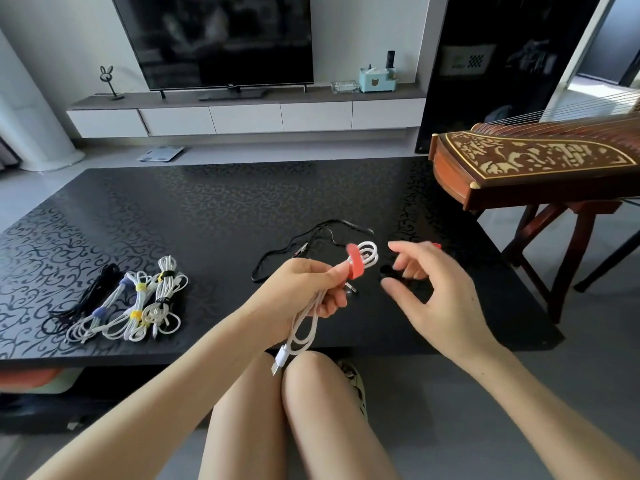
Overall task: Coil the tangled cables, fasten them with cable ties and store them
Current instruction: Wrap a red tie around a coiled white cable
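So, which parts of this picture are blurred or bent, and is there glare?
Head view: the right hand shows motion blur, while the left hand and its white cable look sharper; the wide lens bows the table edges; the television screen shows dim reflections, no strong glare.

Both bare forearms (207, 348) reach forward from the bottom corners. The left grip (304, 289) is curled round a cable (369, 256), fingers tucked beneath. The right grip (436, 299) hovers just beside it, palm turned left, fingers loosely spread, thumb apart, holding nothing.
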